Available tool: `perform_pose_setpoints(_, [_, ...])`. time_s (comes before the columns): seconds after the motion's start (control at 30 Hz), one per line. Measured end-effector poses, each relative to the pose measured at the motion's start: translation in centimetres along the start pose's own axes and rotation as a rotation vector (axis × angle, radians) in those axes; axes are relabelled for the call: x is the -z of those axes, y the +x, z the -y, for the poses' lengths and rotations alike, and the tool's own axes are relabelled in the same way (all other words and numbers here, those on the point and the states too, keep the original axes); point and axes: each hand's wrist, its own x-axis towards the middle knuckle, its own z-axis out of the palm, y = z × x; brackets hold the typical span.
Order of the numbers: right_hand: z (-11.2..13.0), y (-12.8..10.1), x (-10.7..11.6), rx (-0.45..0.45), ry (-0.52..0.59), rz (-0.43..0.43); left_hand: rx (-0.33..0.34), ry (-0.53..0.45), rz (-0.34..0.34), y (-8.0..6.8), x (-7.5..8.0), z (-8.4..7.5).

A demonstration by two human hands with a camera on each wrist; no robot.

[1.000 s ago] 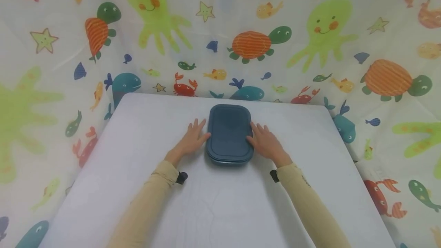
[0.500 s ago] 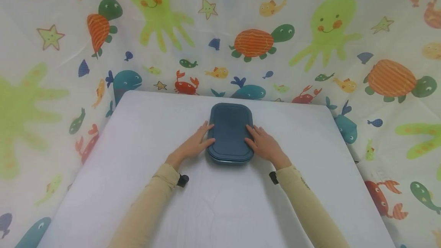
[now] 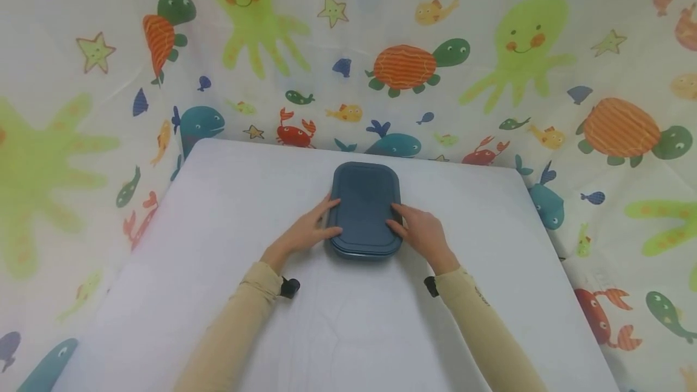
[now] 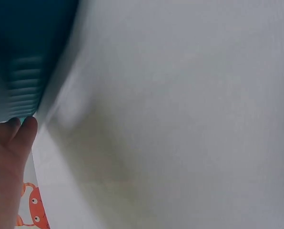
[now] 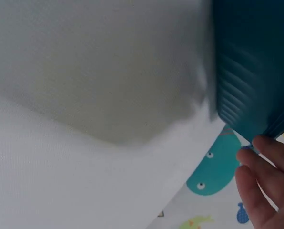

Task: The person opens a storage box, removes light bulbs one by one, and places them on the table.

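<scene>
A dark blue rectangular lidded container (image 3: 363, 204) lies flat in the middle of the white table (image 3: 234, 198). My left hand (image 3: 307, 231) grips its left side, thumb on the lid's near corner and fingers along the edge. My right hand (image 3: 422, 231) grips the right side, fingers curled over the lid's rim. In the left wrist view the fingertips (image 4: 18, 136) touch the container's ribbed wall (image 4: 20, 81). The right wrist view shows the ribbed wall (image 5: 247, 71) just above my fingers (image 5: 261, 176).
A cloth printed with sea animals (image 3: 381, 29) hangs round the table at the back and both sides. White tabletop stretches to the left, right and front of the container. Beige sleeves cover both forearms, with a black mount at each wrist (image 3: 288, 287).
Both hands have moved inward from flat on the table beside the container to its edges, thumbs and fingers now over the lid's rim. The container has stayed in place.
</scene>
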Motion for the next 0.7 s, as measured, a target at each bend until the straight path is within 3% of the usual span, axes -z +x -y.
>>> perform_pose_setpoints(0.17, [-0.1, -0.4, 0.2, -0.005, 0.075, 0.101, -0.016, -0.061, 0.089, -0.2, 0.1, 0.3])
perform_pose_setpoints(0.33, [-0.6, -1.2, 0.4, -0.006, 0.176, 0.198, -0.024, -0.107, 0.132, -0.4, 0.2, 0.3])
perform_pose_setpoints(0.7, [-1.0, -2.9, 0.1, 0.038, 0.29, 0.271, -0.059, -0.141, 0.111, -0.2, -0.6, 1.2])
